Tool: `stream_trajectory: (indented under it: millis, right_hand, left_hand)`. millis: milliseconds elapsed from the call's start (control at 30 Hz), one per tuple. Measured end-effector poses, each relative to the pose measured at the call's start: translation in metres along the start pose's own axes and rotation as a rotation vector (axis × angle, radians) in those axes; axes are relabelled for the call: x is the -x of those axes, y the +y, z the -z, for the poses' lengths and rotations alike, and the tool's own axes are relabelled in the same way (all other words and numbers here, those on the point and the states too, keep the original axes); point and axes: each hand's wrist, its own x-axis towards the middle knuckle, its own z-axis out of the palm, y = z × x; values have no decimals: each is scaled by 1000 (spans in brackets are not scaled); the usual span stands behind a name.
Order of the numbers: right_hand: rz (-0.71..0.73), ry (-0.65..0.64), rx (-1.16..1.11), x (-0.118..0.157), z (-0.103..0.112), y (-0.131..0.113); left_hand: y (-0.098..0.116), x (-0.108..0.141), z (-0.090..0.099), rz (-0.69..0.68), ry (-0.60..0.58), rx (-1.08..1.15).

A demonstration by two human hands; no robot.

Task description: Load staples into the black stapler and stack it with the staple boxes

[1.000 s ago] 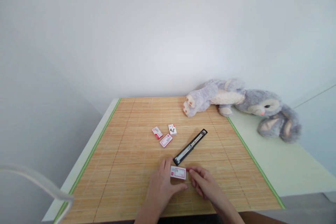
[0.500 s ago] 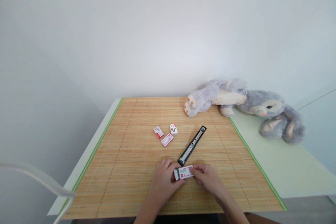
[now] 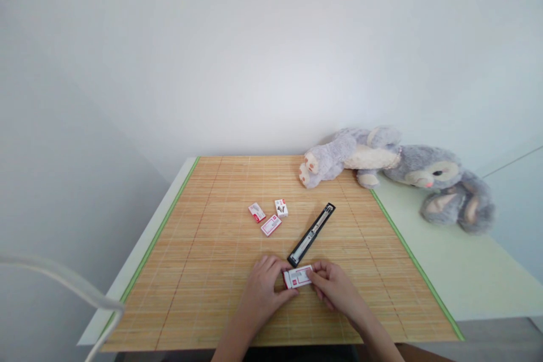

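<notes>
A small white and red box [image 3: 299, 276] is held near the front of the bamboo mat [image 3: 220, 294]. My left hand [image 3: 266, 289] grips its left end, fingers on the far edge and thumb on the near edge. The fingers and thumb of my right hand [image 3: 332, 287] pinch its right end. Just beyond the box lies a long black and silver tool [image 3: 311, 236], slanting up to the right. Farther back are three small boxes: a white and red one [image 3: 257, 212], a red-edged one [image 3: 271, 225] and a white one [image 3: 281, 207].
A grey plush rabbit [image 3: 365, 157] lies across the back right of the mat and onto the pale tabletop [image 3: 445, 271]. A white cable [image 3: 76, 288] hangs at the lower left. A plain wall stands behind the table.
The grey and dark part seen at the left end of the held box no longer shows; a white flap is there instead. Both hands have stayed almost in place.
</notes>
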Motion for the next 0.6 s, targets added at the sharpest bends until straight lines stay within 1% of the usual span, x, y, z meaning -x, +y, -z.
stream_trajectory:
  millis: [133,233,367,500,567,600]
  right_hand:
    - [47,74,-12,-2,-16,-1]
    - [63,24,-22,-3,-19,-4]
    - [91,-29,-69,-4,-22,-11]
    - [109,-75,-85,-4,-25,-17]
    - [106,-78,-96,-4,-24,-17]
    - [102,-73,-105,-4,-23,-16]
  left_hand:
    - [-1,-3,-2,-16,-6,-21]
    - [-3,-3,-3,-39,-48,-80]
    - [-9,-3,-4,-102,-145,-136]
    - [-10,-3,2,-160,-238,-169]
    - [-13,-2,9,-139,-241,-174]
    - [-16,0,13,-106,-208,-190]
